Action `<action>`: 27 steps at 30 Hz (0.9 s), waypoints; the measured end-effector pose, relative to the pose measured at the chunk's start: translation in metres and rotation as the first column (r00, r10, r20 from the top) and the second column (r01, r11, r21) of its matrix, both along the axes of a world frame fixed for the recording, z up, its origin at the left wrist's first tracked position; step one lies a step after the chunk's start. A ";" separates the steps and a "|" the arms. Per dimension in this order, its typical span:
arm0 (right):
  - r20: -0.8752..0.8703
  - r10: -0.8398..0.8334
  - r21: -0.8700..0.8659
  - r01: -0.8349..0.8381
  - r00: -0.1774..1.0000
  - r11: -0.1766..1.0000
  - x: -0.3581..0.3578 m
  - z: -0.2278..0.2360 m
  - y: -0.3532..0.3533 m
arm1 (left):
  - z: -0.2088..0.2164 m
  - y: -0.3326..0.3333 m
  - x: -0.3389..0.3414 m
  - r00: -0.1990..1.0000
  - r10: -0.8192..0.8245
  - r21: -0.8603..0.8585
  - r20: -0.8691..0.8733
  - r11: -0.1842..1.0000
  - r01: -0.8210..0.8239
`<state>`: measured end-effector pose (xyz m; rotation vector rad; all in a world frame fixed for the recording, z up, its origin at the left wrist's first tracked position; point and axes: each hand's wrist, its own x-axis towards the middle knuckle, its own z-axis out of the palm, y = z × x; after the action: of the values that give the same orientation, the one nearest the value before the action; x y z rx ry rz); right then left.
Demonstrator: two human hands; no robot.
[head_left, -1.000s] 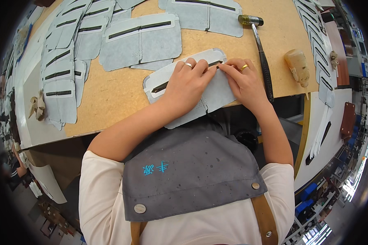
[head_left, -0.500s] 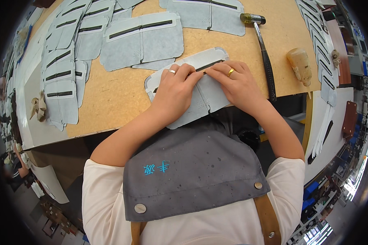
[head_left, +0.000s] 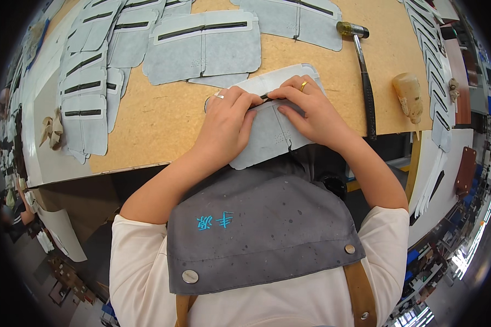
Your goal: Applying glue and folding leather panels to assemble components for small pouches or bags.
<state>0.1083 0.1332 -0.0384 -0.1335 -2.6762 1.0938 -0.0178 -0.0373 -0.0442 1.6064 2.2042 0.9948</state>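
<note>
One grey panel (head_left: 270,131) beneath both hands (head_left: 223,122) (head_left: 312,113)

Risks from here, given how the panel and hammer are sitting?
1. The grey panel overhangs the table's front edge, so it might bend or slip there.
2. The left hand and right hand have fingertips at its black strip; uneven pressure could skew it.
3. The hammer's handle end reaches the front edge near the right forearm; a bump might knock it off.
</note>
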 end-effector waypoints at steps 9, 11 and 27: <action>0.016 0.085 0.091 -0.086 0.996 0.992 -0.002 0.003 0.001 | -0.006 -0.003 0.003 0.994 0.002 0.062 -0.108 0.998 0.005; 0.001 0.086 0.136 -0.086 0.996 0.987 -0.001 0.001 0.000 | -0.007 -0.004 0.004 0.987 -0.006 0.070 -0.160 0.997 0.018; -0.017 0.002 0.249 0.002 1.000 0.969 0.009 0.001 -0.005 | -0.006 -0.003 -0.001 0.997 -0.049 0.042 -0.065 0.998 0.052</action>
<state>0.1174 0.1283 -0.0374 -0.0773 -2.7691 0.7452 -0.0190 -0.0400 -0.0505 1.7272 2.1852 0.9983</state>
